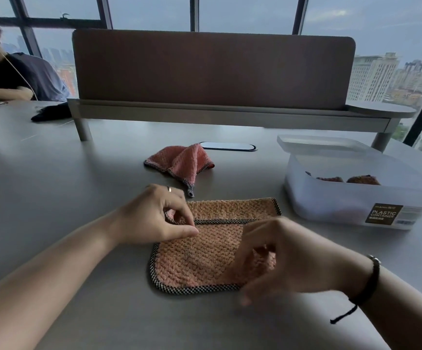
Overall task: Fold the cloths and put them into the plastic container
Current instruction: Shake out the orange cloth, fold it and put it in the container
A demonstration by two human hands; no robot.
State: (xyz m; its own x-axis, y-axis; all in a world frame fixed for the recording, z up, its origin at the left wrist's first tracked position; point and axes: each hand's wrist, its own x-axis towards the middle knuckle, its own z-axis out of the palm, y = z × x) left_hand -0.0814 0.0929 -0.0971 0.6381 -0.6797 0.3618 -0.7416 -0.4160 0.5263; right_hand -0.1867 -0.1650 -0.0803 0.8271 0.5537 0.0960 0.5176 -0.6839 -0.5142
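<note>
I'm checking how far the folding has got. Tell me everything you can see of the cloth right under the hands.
The cloth is a peach-orange, nubby terry-like square edged with black-and-white checked trim. It lies flat on the grey table, folded over once so a trimmed edge runs across it partway up. The left hand pinches that edge near its left end; the right hand is blurred over the right side, fingers curled at the fabric. It lies apart from the crumpled pink cloth and the plastic container.

Left hand pinches folded edge of orange cloth flat on grey table; right hand blurred over its right side. Crumpled pink cloth behind. Plastic container right, cloths inside.
</note>
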